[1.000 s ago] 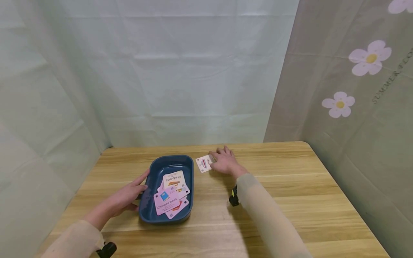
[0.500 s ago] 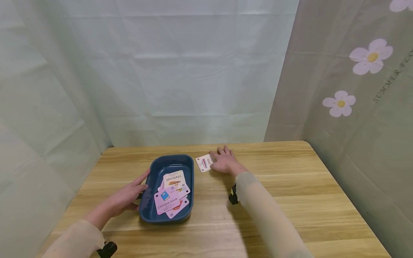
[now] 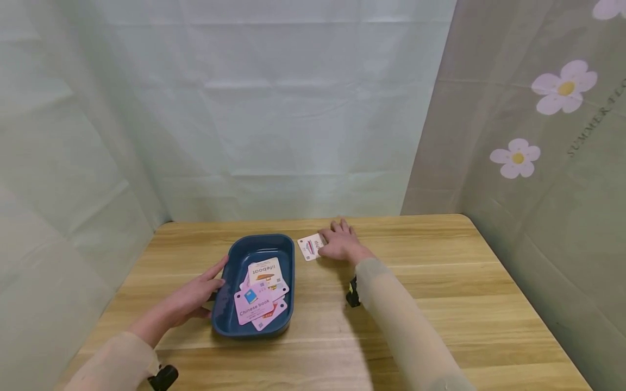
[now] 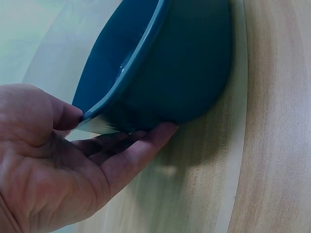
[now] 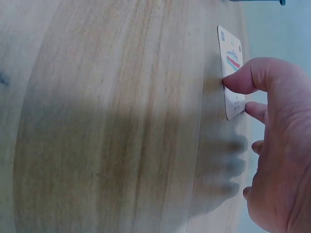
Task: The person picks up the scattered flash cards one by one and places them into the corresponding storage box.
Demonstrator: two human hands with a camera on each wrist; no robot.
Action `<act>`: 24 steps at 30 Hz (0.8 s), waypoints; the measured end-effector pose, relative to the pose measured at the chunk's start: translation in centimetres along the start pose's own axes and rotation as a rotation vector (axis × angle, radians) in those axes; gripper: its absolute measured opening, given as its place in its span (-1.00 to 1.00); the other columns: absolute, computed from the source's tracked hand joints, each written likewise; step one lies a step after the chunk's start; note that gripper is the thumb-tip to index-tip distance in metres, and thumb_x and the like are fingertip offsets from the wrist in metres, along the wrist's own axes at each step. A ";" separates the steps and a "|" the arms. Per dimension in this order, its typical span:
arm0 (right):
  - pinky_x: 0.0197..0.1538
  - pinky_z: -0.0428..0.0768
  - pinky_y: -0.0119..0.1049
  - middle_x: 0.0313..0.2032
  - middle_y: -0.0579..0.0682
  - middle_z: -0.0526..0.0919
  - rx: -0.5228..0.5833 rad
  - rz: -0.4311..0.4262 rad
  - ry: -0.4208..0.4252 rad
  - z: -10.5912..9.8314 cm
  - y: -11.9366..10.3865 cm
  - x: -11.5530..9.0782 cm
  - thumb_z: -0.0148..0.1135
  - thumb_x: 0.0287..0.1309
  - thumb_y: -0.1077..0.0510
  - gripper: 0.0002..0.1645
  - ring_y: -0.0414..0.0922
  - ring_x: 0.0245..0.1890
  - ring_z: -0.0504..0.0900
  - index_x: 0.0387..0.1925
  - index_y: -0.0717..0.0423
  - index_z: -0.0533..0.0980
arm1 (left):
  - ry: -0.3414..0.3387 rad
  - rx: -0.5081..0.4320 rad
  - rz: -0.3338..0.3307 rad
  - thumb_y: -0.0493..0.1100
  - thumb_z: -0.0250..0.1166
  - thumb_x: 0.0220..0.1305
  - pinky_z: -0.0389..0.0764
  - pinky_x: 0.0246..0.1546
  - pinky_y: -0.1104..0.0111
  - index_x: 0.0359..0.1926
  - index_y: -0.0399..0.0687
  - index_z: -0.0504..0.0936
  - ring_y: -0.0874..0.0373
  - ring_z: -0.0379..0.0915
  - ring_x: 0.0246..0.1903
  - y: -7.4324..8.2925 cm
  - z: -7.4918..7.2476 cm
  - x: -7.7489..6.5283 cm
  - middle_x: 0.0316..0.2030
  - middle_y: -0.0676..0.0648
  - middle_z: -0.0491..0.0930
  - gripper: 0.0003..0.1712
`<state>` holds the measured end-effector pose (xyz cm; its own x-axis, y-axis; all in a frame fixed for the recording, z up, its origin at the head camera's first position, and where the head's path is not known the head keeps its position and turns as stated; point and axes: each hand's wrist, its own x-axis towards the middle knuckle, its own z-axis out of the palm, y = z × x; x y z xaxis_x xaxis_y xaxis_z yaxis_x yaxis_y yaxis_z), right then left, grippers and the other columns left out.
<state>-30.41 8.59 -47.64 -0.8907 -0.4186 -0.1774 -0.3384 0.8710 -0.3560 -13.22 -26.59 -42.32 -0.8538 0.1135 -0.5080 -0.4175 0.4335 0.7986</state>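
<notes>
A dark blue rectangular tray point(image 3: 264, 247) stands on the table, left of centre. My left hand point(image 3: 194, 293) holds its left side. In the left wrist view the thumb is at the rim and the fingers point(image 4: 141, 155) lie along the outer wall. Inside the tray overlap several picture cards, among them a "lifeboat" card point(image 3: 264, 270) and a pink "Chinese book" card point(image 3: 251, 304). Right of the tray, a white "ship" card point(image 3: 308, 247) lies on the table. My right hand point(image 3: 340, 243) pinches this card point(image 5: 231, 51) by opposite edges between thumb and index finger; its other fingers are spread.
The wooden table point(image 3: 430, 271) has rounded far corners. Behind it hangs a pale curtain point(image 3: 283, 119), and a flower-printed one point(image 3: 543, 217) closes off the right side. A black wrist device point(image 3: 163, 377) sits under the left cuff, another point(image 3: 353, 293) under the right.
</notes>
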 end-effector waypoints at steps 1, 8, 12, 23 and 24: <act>0.50 -0.19 0.23 0.59 0.24 -0.06 -0.005 -0.005 0.007 -0.2 -0.1 -0.1 0.16 0.18 -0.13 -0.09 0.27 0.58 -0.31 0.56 -0.06 0.24 | 0.002 -0.001 0.000 -0.08 -0.13 0.64 0.68 -0.15 -0.01 0.64 0.43 -0.32 -0.51 0.13 0.33 0.0 0.0 0.0 0.55 -0.49 -0.27 -0.22; 0.50 -0.18 0.24 0.59 0.24 -0.05 0.008 -0.024 -0.002 -0.5 -0.1 -0.4 0.20 0.20 -0.12 -0.08 0.28 0.58 -0.30 0.58 -0.14 0.20 | -0.001 0.004 -0.001 -0.09 -0.14 0.64 0.67 -0.13 -0.04 0.64 0.40 -0.32 -0.51 0.13 0.34 0.2 0.1 -0.1 0.54 -0.50 -0.24 -0.22; 0.50 -0.19 0.24 0.59 0.22 -0.03 0.024 -0.014 0.002 -0.2 0.0 -0.1 0.23 0.18 -0.13 -0.11 0.27 0.58 -0.30 0.54 -0.13 0.27 | -0.002 -0.002 -0.003 -0.09 -0.14 0.64 0.67 -0.12 -0.06 0.64 0.41 -0.31 -0.51 0.11 0.36 0.2 0.1 -0.1 0.54 -0.50 -0.24 -0.23; 0.52 -0.23 0.13 0.45 0.15 0.26 0.125 0.052 0.040 0.6 0.9 1.1 0.45 -0.13 -0.16 -0.19 0.21 0.59 -0.25 0.16 0.07 0.43 | -0.007 0.001 0.003 -0.09 -0.14 0.64 0.66 -0.12 -0.09 0.64 0.40 -0.33 -0.51 0.12 0.35 0.3 0.1 -0.2 0.55 -0.49 -0.29 -0.22; 0.53 -0.20 0.13 0.40 0.15 0.30 0.128 0.051 0.047 0.5 0.8 1.0 0.48 -0.15 -0.16 -0.17 0.21 0.57 -0.17 0.16 0.09 0.43 | -0.007 -0.001 0.004 -0.09 -0.15 0.64 0.66 -0.12 -0.09 0.64 0.40 -0.33 -0.52 0.11 0.35 0.3 0.1 -0.2 0.55 -0.49 -0.30 -0.22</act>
<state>-31.44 8.76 -48.55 -0.9200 -0.3596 -0.1561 -0.2537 0.8498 -0.4621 -13.11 -26.40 -42.01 -0.8533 0.1209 -0.5073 -0.4148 0.4321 0.8007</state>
